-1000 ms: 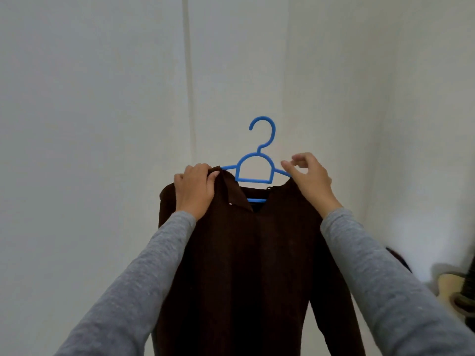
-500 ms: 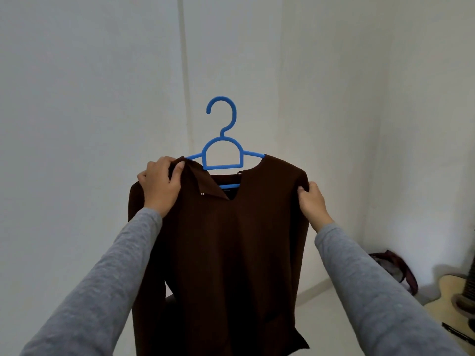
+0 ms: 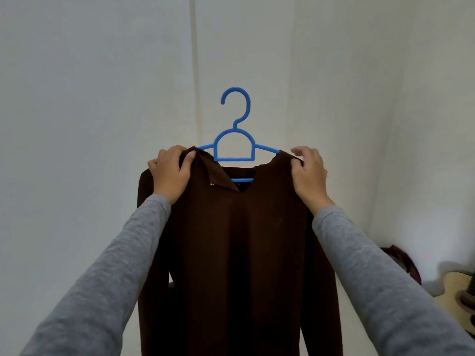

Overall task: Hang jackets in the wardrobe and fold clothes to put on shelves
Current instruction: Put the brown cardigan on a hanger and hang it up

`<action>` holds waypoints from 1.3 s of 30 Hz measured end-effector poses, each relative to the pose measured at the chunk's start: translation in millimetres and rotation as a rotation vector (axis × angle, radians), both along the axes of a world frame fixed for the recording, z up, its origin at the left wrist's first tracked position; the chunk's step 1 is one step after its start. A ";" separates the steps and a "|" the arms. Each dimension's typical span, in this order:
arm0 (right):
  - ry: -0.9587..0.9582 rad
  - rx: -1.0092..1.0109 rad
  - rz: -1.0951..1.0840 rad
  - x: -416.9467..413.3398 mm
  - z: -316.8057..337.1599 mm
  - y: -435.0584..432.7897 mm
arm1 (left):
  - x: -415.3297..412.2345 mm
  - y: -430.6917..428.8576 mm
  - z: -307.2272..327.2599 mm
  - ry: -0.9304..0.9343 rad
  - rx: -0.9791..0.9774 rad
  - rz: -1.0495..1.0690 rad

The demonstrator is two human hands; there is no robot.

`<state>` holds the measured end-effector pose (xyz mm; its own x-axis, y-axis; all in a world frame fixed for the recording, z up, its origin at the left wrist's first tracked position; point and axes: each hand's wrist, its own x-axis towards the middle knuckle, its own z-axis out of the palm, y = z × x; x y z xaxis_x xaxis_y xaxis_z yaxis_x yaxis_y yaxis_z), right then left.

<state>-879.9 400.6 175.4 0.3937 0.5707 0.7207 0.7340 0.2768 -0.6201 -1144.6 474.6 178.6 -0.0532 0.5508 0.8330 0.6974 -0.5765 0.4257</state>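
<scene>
Arm ends of the blue hanger lie hidden under the brown garment, whose hem runs off the bottom edge. Lower right, the guitar is cut off at the right edge; the dark red item beside it is unidentifiable.

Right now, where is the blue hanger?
In the head view the blue hanger is mid-picture, inside the neck of the brown top, between the left hand and right hand holding its shoulders; its hook stands free before the white wall.

garment: dark brown jacket on blue hanger
left hand: grips left shoulder
right hand: pinches right shoulder
backdrop: white wall
</scene>
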 end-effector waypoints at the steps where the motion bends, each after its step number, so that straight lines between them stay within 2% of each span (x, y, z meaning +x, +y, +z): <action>1: -0.122 -0.044 0.031 -4.1 2.6 0.0 | 4.6 -1.2 -1.1 0.011 0.003 -0.012; 3: -0.277 -0.185 0.071 -7.0 5.5 -0.3 | 12.9 -2.6 -5.6 0.029 0.003 -0.037; 6: -0.229 -0.270 0.140 1.9 2.7 -3.0 | 22.2 -1.6 -16.9 0.065 -0.029 -0.074; 10: -0.112 -0.262 0.168 15.2 -15.5 -9.9 | 30.6 -1.5 -33.0 0.059 -0.101 -0.173; 15: -0.085 -0.234 0.085 19.0 -36.7 -24.6 | 22.4 -21.2 -61.4 -0.086 -0.237 -0.340; 22: -0.077 -0.181 0.013 53.0 -31.9 -83.1 | 22.8 -64.1 -96.8 -0.249 -0.492 -0.321; 27: -0.015 -0.181 -0.041 104.4 -34.3 -155.7 | 75.7 -115.7 -100.6 -0.376 -0.499 -0.382; 32: 0.082 -0.167 -0.154 160.7 -47.2 -240.8 | 118.9 -153.1 -115.7 -0.355 -0.617 -0.526; 39: 0.113 -0.095 -0.248 219.5 -50.6 -377.9 | 214.0 -224.1 -89.8 -0.344 -0.592 -0.801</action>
